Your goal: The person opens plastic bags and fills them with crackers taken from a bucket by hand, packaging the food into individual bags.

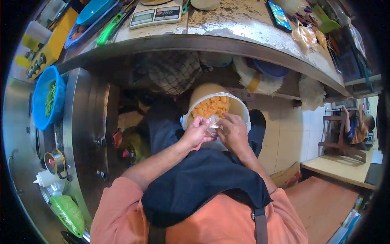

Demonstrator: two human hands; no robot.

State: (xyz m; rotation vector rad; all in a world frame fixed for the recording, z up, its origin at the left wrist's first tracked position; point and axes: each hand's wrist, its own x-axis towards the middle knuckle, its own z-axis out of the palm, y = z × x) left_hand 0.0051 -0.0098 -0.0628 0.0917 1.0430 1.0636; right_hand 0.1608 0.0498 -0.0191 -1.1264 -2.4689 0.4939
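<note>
Both hands up front, over the near side of the bucket (245, 112), working one clear plastic bag (214, 123). L hand (197, 133): thumb + fingers pinching the bag's L side, palm partly turned up. R hand (233, 133): fingers bent down, fingertips pinching the R side. Bag sits right btwn the two hands, touching both, small + crumpled. Can't tell if it's open or what's in it, if anything.

Bucket's btwn my legs, mouth tilted toward me. Orange chips (211, 106) inside, just beyond the bag + fingertips; neither hand is gripping any that I can see. Dark apron (199, 183) across my lap, nearer me than the hands.

Worktop (227, 28) runs across ahead, above + beyond the bucket. On it, L to R: green-handled tool (109, 31), digital scale (155, 17), phone (278, 16) w/ screen lit, then a tied clear bag of pale stuff (304, 37) near the front edge. All well apart from the hands.

Far L: blue basin (37, 101) w/ green veg (50, 99), white squeeze bottle (44, 178) nearer me, lying on its side. Far R, in the background: another person (357, 130), partly behind a brown wooden frame (341, 138), well clear of my hands.
</note>
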